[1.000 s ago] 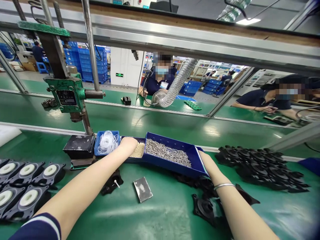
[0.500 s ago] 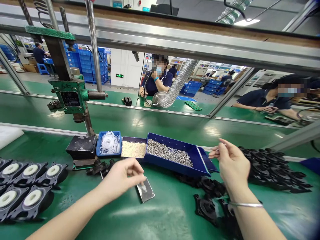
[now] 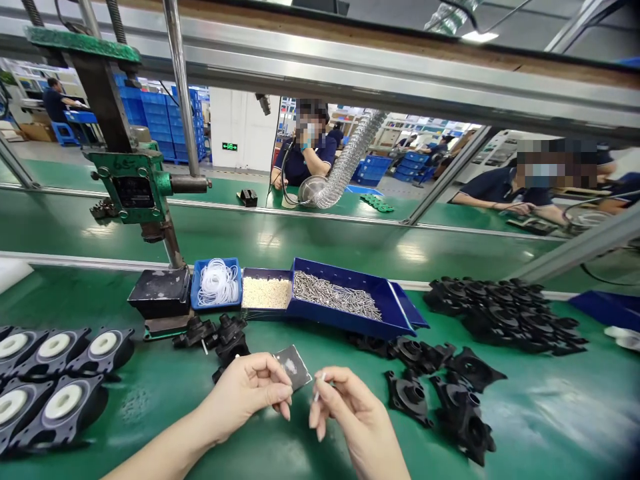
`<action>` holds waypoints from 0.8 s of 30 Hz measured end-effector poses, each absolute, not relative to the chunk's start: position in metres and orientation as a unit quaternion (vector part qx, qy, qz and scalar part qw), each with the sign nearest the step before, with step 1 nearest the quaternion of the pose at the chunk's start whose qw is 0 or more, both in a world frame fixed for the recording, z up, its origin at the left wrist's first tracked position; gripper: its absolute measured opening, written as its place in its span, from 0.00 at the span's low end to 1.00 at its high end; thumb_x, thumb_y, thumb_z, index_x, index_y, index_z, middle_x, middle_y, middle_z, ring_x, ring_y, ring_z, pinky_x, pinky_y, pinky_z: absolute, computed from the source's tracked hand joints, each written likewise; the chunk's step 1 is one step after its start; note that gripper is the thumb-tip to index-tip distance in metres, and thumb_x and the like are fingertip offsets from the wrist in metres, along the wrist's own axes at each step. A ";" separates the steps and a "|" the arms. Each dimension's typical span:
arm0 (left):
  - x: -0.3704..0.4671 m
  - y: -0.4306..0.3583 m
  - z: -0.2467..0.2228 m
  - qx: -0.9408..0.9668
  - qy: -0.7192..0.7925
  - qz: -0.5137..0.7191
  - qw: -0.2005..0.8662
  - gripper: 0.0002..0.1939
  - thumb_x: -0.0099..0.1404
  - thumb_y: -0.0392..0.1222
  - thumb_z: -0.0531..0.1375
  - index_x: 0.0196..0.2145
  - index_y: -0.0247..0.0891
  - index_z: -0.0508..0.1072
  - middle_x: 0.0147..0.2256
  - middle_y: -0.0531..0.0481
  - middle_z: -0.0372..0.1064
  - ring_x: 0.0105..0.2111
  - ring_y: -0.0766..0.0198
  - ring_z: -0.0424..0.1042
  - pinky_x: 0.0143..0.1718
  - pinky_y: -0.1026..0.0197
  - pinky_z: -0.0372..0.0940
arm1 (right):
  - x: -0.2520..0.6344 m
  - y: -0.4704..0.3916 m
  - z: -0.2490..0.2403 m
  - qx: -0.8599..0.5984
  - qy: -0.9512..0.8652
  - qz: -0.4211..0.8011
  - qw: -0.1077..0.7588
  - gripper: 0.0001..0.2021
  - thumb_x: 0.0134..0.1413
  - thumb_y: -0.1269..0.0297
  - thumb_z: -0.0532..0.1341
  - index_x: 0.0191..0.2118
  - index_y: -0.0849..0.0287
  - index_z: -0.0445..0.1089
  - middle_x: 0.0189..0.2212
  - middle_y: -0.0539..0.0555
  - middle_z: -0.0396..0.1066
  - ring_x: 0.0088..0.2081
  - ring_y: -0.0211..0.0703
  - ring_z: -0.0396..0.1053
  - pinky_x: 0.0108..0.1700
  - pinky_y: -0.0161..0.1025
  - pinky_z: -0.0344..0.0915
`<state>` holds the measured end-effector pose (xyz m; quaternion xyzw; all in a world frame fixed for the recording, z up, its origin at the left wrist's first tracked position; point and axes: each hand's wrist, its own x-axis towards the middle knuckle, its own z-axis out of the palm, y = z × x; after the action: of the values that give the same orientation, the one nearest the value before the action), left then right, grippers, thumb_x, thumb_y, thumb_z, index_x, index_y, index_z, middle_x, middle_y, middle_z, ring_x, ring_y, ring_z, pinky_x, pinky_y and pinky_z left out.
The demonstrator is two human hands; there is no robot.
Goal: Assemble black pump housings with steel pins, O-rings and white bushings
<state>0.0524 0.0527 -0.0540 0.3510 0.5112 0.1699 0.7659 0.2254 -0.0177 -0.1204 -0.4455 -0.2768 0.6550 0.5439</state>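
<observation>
My left hand (image 3: pixel 253 393) is closed in a pinch over the green bench, beside a small dark plate (image 3: pixel 294 368); anything between its fingertips is too small to name. Just to the right, my right hand (image 3: pixel 350 407) pinches a small metal pin (image 3: pixel 319 386). Beyond the hands stand a blue bin of metal pins (image 3: pixel 337 297), a tray of small cream pieces (image 3: pixel 266 293) and a blue box of white rings (image 3: pixel 218 283). Black parts (image 3: pixel 409 395) lie to the right of my right hand, and more black parts (image 3: pixel 231 339) lie behind my left hand.
A green hand press (image 3: pixel 135 190) stands at the left behind its black block (image 3: pixel 161 292). Black housings with white rings (image 3: pixel 60 397) fill the left side. Stacked black parts (image 3: pixel 505 312) lie at the right. People sit beyond the metal frame (image 3: pixel 300 233).
My right hand has moved left and down from beside the blue bin to near my left hand. My left hand has shifted slightly down. The camera view has turned a little.
</observation>
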 end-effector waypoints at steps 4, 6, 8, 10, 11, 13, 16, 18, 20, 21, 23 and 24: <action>0.050 0.051 -0.054 0.358 0.514 0.176 0.759 0.28 0.47 0.58 0.73 0.30 0.30 0.71 0.23 0.53 0.72 0.21 0.73 0.72 0.27 0.75 0.68 | 0.216 -0.024 -0.130 -0.405 -0.245 0.664 0.579 0.15 0.63 0.52 0.63 0.44 0.60 0.69 0.35 0.55 0.69 0.30 0.43 0.72 0.27 0.37 0.68; 0.050 0.050 -0.053 0.360 0.523 0.176 0.752 0.30 0.47 0.62 0.71 0.29 0.30 0.70 0.22 0.53 0.71 0.20 0.74 0.71 0.26 0.76 0.66 | 0.214 -0.027 -0.134 -0.400 -0.238 0.669 0.579 0.14 0.65 0.53 0.62 0.47 0.59 0.69 0.35 0.55 0.69 0.31 0.42 0.72 0.27 0.37 0.68; 0.051 0.049 -0.052 0.360 0.531 0.180 0.745 0.29 0.49 0.62 0.70 0.28 0.30 0.70 0.22 0.53 0.70 0.20 0.76 0.70 0.26 0.77 0.66 | 0.213 -0.028 -0.135 -0.408 -0.256 0.671 0.564 0.15 0.65 0.54 0.62 0.48 0.60 0.70 0.32 0.54 0.68 0.29 0.40 0.70 0.30 0.37 0.68; 0.052 0.048 -0.052 0.351 0.534 0.182 0.748 0.26 0.50 0.59 0.70 0.30 0.30 0.70 0.23 0.52 0.71 0.22 0.76 0.71 0.28 0.77 0.67 | 0.212 -0.030 -0.135 -0.421 -0.288 0.663 0.548 0.14 0.64 0.55 0.63 0.47 0.60 0.72 0.31 0.53 0.66 0.28 0.37 0.68 0.32 0.35 0.66; 0.053 0.047 -0.052 0.341 0.535 0.182 0.751 0.25 0.51 0.56 0.70 0.31 0.31 0.71 0.25 0.52 0.72 0.23 0.76 0.72 0.28 0.77 0.67 | 0.211 -0.030 -0.134 -0.425 -0.304 0.657 0.544 0.13 0.63 0.55 0.64 0.45 0.60 0.73 0.32 0.53 0.66 0.28 0.35 0.67 0.32 0.35 0.65; 0.052 0.046 -0.053 0.316 0.541 0.178 0.758 0.22 0.51 0.53 0.71 0.33 0.32 0.70 0.27 0.51 0.73 0.26 0.75 0.73 0.29 0.77 0.68 | 0.210 -0.032 -0.132 -0.433 -0.321 0.645 0.542 0.13 0.63 0.54 0.64 0.42 0.61 0.74 0.35 0.53 0.65 0.26 0.32 0.65 0.31 0.33 0.62; 0.051 0.045 -0.056 0.285 0.549 0.186 0.763 0.21 0.52 0.51 0.70 0.32 0.33 0.68 0.27 0.54 0.71 0.25 0.78 0.71 0.27 0.78 0.67 | 0.207 -0.036 -0.130 -0.448 -0.314 0.651 0.527 0.16 0.66 0.52 0.61 0.44 0.62 0.72 0.27 0.49 0.62 0.21 0.28 0.58 0.27 0.32 0.53; 0.051 0.045 -0.058 0.266 0.547 0.201 0.768 0.20 0.53 0.51 0.69 0.29 0.34 0.65 0.25 0.57 0.67 0.23 0.81 0.67 0.26 0.79 0.67 | 0.205 -0.038 -0.129 -0.447 -0.307 0.665 0.514 0.17 0.67 0.51 0.59 0.46 0.62 0.69 0.22 0.47 0.60 0.19 0.28 0.54 0.25 0.31 0.49; 0.051 0.045 -0.059 0.244 0.544 0.210 0.775 0.21 0.53 0.50 0.69 0.29 0.34 0.64 0.25 0.58 0.65 0.23 0.82 0.66 0.26 0.78 0.68 | 0.204 -0.039 -0.126 -0.436 -0.297 0.679 0.510 0.17 0.67 0.51 0.60 0.46 0.63 0.68 0.22 0.47 0.63 0.18 0.28 0.55 0.24 0.31 0.50; 0.051 0.046 -0.059 0.231 0.544 0.210 0.779 0.21 0.53 0.49 0.70 0.30 0.34 0.64 0.26 0.58 0.65 0.23 0.82 0.67 0.27 0.78 0.69 | 0.204 -0.039 -0.125 -0.431 -0.292 0.684 0.511 0.17 0.66 0.51 0.61 0.44 0.63 0.67 0.23 0.48 0.64 0.18 0.28 0.57 0.24 0.30 0.51; 0.051 0.047 -0.059 0.208 0.545 0.205 0.786 0.19 0.53 0.48 0.69 0.32 0.35 0.66 0.29 0.58 0.66 0.25 0.82 0.69 0.29 0.77 0.71 | 0.204 -0.039 -0.122 -0.433 -0.283 0.687 0.510 0.18 0.64 0.50 0.62 0.42 0.63 0.66 0.24 0.49 0.66 0.19 0.29 0.59 0.23 0.30 0.53; 0.051 0.047 -0.059 0.198 0.546 0.203 0.788 0.19 0.53 0.47 0.69 0.33 0.35 0.66 0.30 0.57 0.67 0.26 0.82 0.69 0.29 0.77 0.72 | 0.204 -0.038 -0.120 -0.439 -0.283 0.686 0.507 0.18 0.63 0.49 0.63 0.40 0.63 0.67 0.23 0.49 0.66 0.19 0.29 0.59 0.23 0.29 0.53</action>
<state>0.0507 0.0472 -0.0589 0.1980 0.5461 0.2031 0.7883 0.2037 -0.0382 -0.1204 -0.4393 -0.2827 0.6859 0.5065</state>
